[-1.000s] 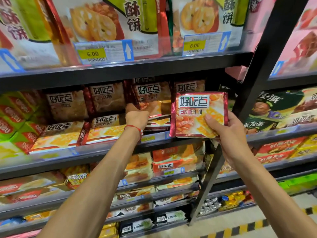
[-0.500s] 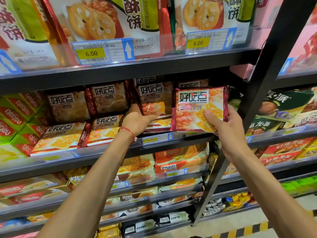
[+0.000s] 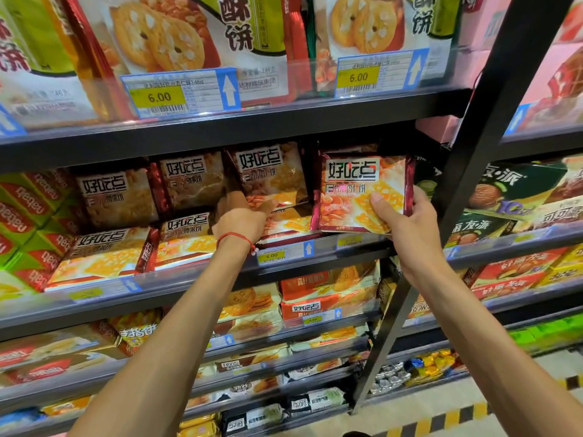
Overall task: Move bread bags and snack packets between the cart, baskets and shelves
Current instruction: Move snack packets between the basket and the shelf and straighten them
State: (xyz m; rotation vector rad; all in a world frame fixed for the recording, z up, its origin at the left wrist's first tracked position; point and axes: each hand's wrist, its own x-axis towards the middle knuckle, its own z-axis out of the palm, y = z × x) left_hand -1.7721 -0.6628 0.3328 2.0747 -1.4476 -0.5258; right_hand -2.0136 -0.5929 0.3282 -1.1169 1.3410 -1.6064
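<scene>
Lowered shelfward, right fingers [image 3: 380,205] pinch a glossy square packet [image 3: 350,187]; left fingers [image 3: 266,205] grip its foil neighbour [image 3: 271,176].

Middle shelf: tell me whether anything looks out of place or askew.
The green boxes at the far left sit with their lettering upside down. The red biscuit packet in the right hand is held in front of its row, not yet seated. The left hand holds a neighbouring packet.

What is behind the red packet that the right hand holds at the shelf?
Above the red packet in the right hand, only the top edge of another packet shows behind it. The rest of that packet and anything further back are covered.
</scene>
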